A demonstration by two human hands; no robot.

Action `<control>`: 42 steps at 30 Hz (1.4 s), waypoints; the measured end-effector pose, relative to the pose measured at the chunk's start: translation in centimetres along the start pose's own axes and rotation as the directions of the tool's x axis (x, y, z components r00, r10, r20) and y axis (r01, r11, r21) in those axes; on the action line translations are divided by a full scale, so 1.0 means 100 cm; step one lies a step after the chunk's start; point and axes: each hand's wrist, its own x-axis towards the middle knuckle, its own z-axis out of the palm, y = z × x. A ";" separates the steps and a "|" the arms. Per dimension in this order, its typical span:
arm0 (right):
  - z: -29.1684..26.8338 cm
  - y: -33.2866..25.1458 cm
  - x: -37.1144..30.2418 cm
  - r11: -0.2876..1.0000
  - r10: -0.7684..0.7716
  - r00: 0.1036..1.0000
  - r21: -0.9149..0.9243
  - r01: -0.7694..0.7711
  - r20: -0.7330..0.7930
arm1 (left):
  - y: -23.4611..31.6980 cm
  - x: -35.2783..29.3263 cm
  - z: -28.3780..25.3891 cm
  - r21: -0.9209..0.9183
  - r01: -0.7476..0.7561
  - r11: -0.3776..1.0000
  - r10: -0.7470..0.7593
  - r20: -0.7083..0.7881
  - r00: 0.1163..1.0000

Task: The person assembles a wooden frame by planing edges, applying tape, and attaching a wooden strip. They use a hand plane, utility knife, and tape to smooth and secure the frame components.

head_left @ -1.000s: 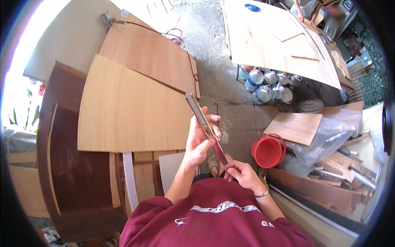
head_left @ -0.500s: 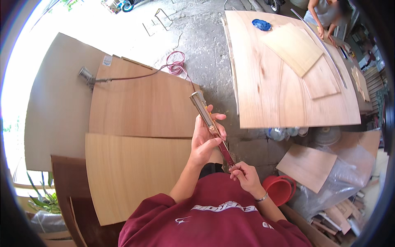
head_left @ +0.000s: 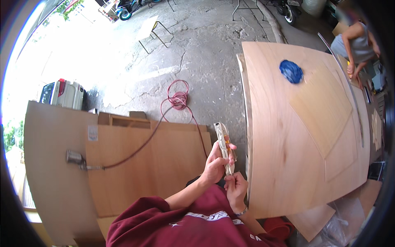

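A long, slim metal tool (head_left: 222,136), stapler-like with a bright channel and yellowish parts on its right side, points up and away from my body. Wrapped round its middle is my left hand (head_left: 214,165), closed, with the fingertips showing on the far side. My right hand (head_left: 236,192) is closed at the tool's near end, thumb and fingers pinched there; a metal band circles that wrist. The fingers hide part of the near end, so I cannot tell its exact shape.
Wood panels (head_left: 127,177) lie at left, carrying a spray gun (head_left: 75,157) on a dark red hose (head_left: 178,100) coiled on the concrete. At right, a plywood-topped table (head_left: 271,164) holds a blue bundle (head_left: 291,71) and loose sheets. Another person (head_left: 356,43) works behind it.
The view has shifted, and the tool now stands more upright. My right hand has come closer to my left; the dark red strip between them no longer shows.
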 end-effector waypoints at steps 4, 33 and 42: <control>0.046 -0.034 0.112 0.999 -0.004 0.999 -0.049 0.007 0.055 | 0.069 0.098 -0.012 -0.081 0.026 0.996 -0.029 -0.038 0.999; 0.449 -0.224 1.034 0.955 -0.156 0.861 -0.148 0.256 0.485 | 0.537 0.919 -0.225 0.499 -0.035 0.866 0.154 -0.199 0.968; 0.450 -0.250 1.263 0.993 -0.067 0.949 -0.068 0.093 0.309 | 0.604 1.182 -0.181 0.545 0.028 0.838 -0.051 0.027 0.998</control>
